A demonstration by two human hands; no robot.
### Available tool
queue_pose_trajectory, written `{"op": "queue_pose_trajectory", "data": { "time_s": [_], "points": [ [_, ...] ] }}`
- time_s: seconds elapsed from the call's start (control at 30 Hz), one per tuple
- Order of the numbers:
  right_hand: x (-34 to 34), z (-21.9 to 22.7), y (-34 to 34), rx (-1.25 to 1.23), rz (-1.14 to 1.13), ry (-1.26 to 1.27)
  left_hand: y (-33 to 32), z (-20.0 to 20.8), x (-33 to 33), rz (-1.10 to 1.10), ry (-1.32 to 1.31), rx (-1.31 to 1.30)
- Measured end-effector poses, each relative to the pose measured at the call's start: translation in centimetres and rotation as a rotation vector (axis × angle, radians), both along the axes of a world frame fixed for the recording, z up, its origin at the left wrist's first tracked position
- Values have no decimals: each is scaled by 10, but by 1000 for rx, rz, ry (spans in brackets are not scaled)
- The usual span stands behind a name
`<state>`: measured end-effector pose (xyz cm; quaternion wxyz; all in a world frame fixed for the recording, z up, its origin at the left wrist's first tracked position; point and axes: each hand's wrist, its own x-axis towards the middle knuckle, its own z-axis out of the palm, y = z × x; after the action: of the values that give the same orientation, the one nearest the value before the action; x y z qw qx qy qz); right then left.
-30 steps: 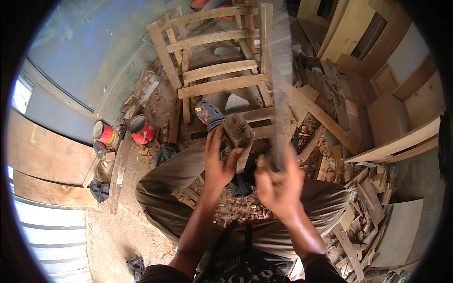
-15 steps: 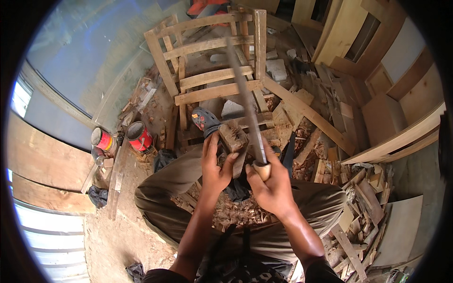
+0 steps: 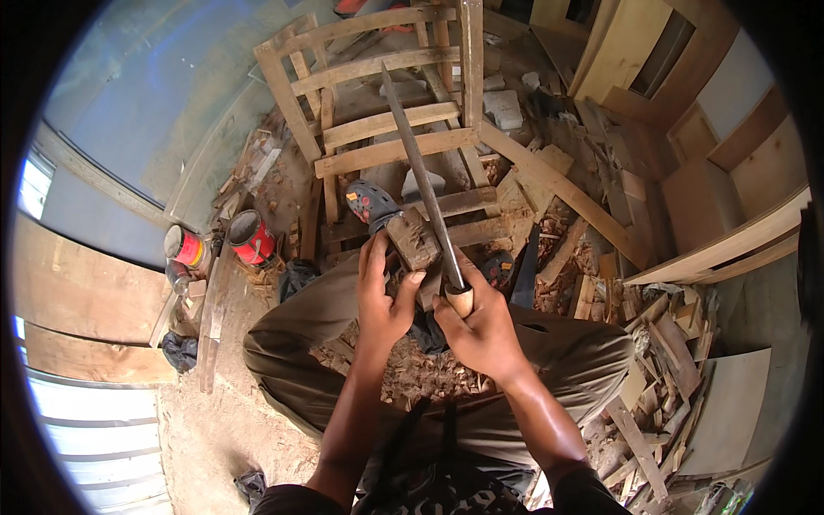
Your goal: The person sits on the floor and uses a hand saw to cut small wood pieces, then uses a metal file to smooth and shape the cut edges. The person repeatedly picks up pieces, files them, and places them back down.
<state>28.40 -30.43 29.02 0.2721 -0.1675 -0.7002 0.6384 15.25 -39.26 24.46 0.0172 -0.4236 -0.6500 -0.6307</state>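
My left hand [image 3: 386, 296] grips a short, rough brown wooden block [image 3: 414, 240] with a worn top, thumb along its near side. In my right hand [image 3: 478, 326] is the pale wooden handle of a long, dark metal file [image 3: 415, 159], which narrows to a point. The file slants up and away to the left, passing close along the block's right side; whether they touch I cannot tell. Both hands are in front of me, between my bent knees. The block's lower part is hidden behind my fingers.
Beyond my feet stands a wooden slatted frame [image 3: 390, 129]. Two red paint cans [image 3: 251, 239] are at the left. Wood shavings [image 3: 429, 378] cover the ground between my legs, a handsaw blade [image 3: 525, 270] stands near my right knee, and scrap wood [image 3: 665, 360] is piled at right.
The file has swung left and drawn a little lower, its tip now further left. The right hand has shifted slightly left; the left hand still holds the block, with the whole view tilted slightly.
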Motion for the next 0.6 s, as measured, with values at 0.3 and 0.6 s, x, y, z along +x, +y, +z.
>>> {"op": "queue_pose_trajectory", "data": {
  "time_s": [0.3,0.6],
  "points": [
    [11,12,11,-166,132,-28,2,-6,0,-46,-18,57],
    [6,19,-2,143,2,-88,-12,-8,-4,-45,5,16]
  ]
}}
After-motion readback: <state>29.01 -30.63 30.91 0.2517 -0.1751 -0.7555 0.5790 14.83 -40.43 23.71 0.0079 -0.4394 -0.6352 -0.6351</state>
